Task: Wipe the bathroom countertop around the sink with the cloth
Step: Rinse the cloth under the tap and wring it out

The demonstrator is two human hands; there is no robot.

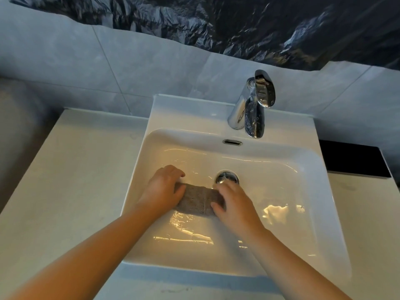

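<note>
A grey-brown cloth (pixel 200 199) lies bunched in the white sink basin (pixel 281 191), just in front of the chrome drain (pixel 227 177). My left hand (pixel 162 189) grips the cloth's left end. My right hand (pixel 234 202) holds its right end, fingers curled over the fabric. Both hands are down inside the basin, and the basin floor looks wet. The pale countertop (pixel 71 180) spreads to the left of the sink, and a narrower strip of it shows at the right.
A chrome faucet (pixel 253 109) stands at the back rim of the sink, its spout over the overflow slot (pixel 232 142). A black flat object (pixel 355 159) lies at the right, behind the counter. Grey wall tiles rise behind.
</note>
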